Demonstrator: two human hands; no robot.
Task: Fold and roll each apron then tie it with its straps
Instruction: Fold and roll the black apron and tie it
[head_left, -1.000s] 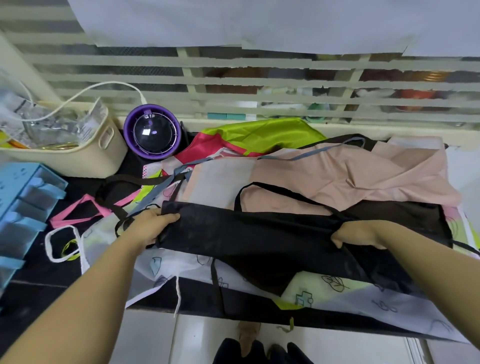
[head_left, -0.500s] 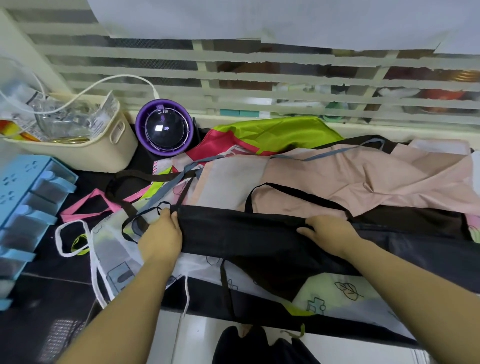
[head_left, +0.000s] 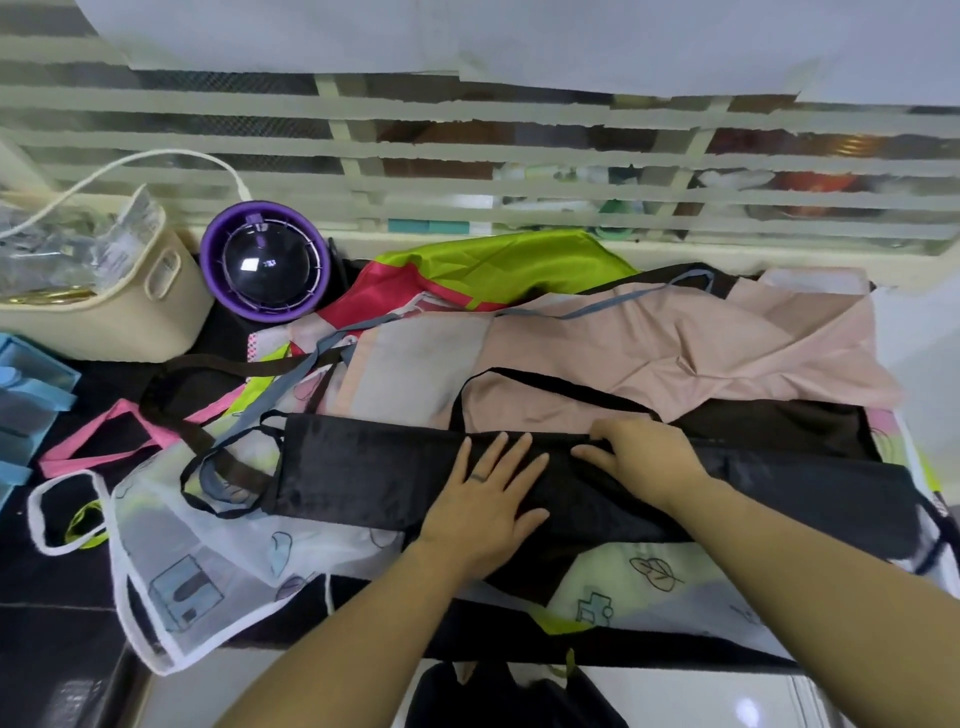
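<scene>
**One apron folded to a band, nothing rolled or tied yet**

At the far left the sheer printed apron (head_left: 182, 545) lies loose on the pile, not folded at all. Just right of it, the thin black straps (head_left: 228, 467) of the black apron (head_left: 363, 467) lie in slack loops at its left end. That apron lies across the top of the pile, already folded into a long narrow band. My left hand (head_left: 485, 499) presses flat on the band's middle, fingers spread wide. My right hand (head_left: 644, 457), just beside it, has its fingers bent over the band's upper edge, pinching the fold. Behind them the peach apron (head_left: 701, 353) and the green apron (head_left: 493, 260) lie crumpled. I judge the folding of this one nearly done. Rolling and tying it remain, then every other apron.
</scene>
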